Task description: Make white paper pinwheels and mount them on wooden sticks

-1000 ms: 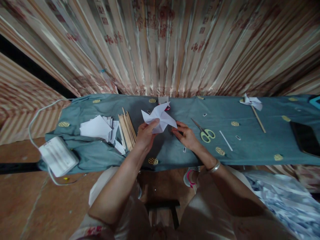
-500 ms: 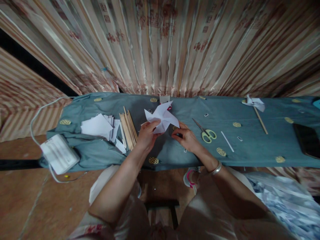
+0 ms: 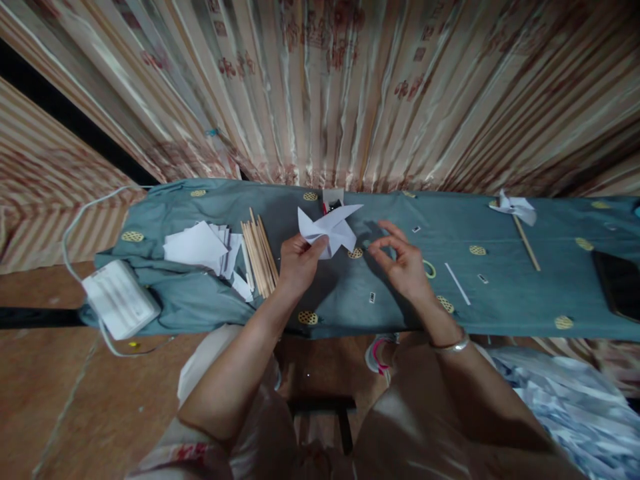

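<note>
A white paper pinwheel (image 3: pixel 339 233) with folded, pointed blades is held above the table by my left hand (image 3: pixel 299 268); its thumb lies on the paper near the middle. My right hand (image 3: pixel 404 267) hovers to the right of the pinwheel, apart from it. Its thumb and index finger come together in a pinch, while another finger stretches out above them. Whatever is between those fingertips is too small to make out. Behind the right hand, scissors show only part of a green handle (image 3: pixel 429 269). A small dark and red object (image 3: pixel 332 206) lies behind the pinwheel.
Wooden sticks (image 3: pixel 259 257) and stacked white paper (image 3: pixel 194 245) lie on the left of the cloth-covered table (image 3: pixel 345 313). Farther left sits a white corded box (image 3: pixel 120 300). A finished pinwheel on a stick (image 3: pixel 526 243), a paper strip (image 3: pixel 457 283) and a phone (image 3: pixel 617 283) lie rightward.
My right hand has moved right, away from the pinwheel, and now covers most of the scissors. The pinwheel has turned and shifted slightly right in my left hand.
</note>
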`<state>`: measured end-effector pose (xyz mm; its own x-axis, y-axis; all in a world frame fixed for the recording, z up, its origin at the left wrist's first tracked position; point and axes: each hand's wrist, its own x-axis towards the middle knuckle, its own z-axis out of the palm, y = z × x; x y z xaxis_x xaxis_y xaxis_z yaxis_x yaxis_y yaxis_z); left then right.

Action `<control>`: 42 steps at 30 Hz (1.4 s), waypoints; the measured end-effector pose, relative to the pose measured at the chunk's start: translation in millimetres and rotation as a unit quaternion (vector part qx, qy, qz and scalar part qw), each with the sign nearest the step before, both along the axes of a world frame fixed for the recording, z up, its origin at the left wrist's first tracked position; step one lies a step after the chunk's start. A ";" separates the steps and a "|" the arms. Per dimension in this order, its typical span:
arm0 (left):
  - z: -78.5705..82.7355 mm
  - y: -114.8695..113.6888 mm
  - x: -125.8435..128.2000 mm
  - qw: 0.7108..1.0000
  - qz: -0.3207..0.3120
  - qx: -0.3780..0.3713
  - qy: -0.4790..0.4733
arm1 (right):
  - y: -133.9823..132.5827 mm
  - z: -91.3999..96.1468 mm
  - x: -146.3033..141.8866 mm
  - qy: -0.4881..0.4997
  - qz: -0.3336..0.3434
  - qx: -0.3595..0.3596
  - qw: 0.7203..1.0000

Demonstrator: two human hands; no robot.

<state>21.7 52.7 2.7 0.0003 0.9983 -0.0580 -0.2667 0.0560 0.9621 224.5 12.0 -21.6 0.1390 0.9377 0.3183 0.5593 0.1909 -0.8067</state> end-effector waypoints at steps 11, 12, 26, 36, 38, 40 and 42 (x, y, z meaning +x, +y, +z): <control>13.5 -17.3 8.4 0.998 -0.059 0.025 0.017 | -17.8 47.6 -41.6 -0.015 0.042 0.064 0.997; 14.3 -18.4 8.6 0.997 -0.065 0.028 0.019 | -16.7 45.6 -41.6 -0.019 0.038 0.073 0.996; 5.2 -21.2 10.0 0.994 -0.095 0.045 0.004 | -12.6 42.6 -36.2 -0.032 0.046 0.102 0.993; 2.2 -20.8 11.3 0.994 -0.099 0.041 0.004 | -10.9 37.7 -33.4 0.010 0.061 0.073 0.995; 1.0 -20.8 11.5 0.994 -0.105 0.041 -0.005 | -10.5 36.9 -33.1 0.019 0.064 0.071 0.995; -0.1 -20.8 11.6 0.993 -0.106 0.044 -0.013 | -10.1 36.2 -32.5 0.024 0.066 0.067 0.995; -0.9 -20.7 11.7 0.994 -0.104 0.044 -0.013 | -9.8 35.6 -31.8 0.022 0.068 0.063 0.995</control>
